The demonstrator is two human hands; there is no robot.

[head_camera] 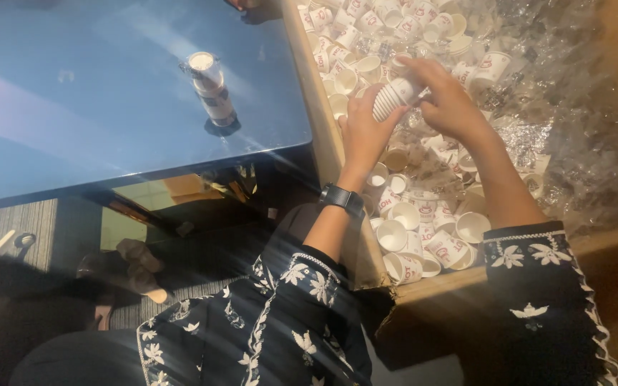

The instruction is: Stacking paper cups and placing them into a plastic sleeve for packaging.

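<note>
Both hands are over a large cardboard box [323, 121] filled with small white paper cups [409, 214] that carry red print. My left hand [363, 132], with a dark watch on the wrist, grips a nested stack of white cups [393, 96] lying sideways. My right hand [446, 100] holds the stack's other end with its fingertips. Both sleeves are dark with white flower embroidery.
A blue glass table [94, 107] lies to the left, with a tall stack of cups [210, 86] standing on it. Crumpled clear plastic wrap [566, 121] fills the box's right side. Another person's fingers [241, 4] show at the top edge. Below are a striped floor and a sandalled foot [134, 268].
</note>
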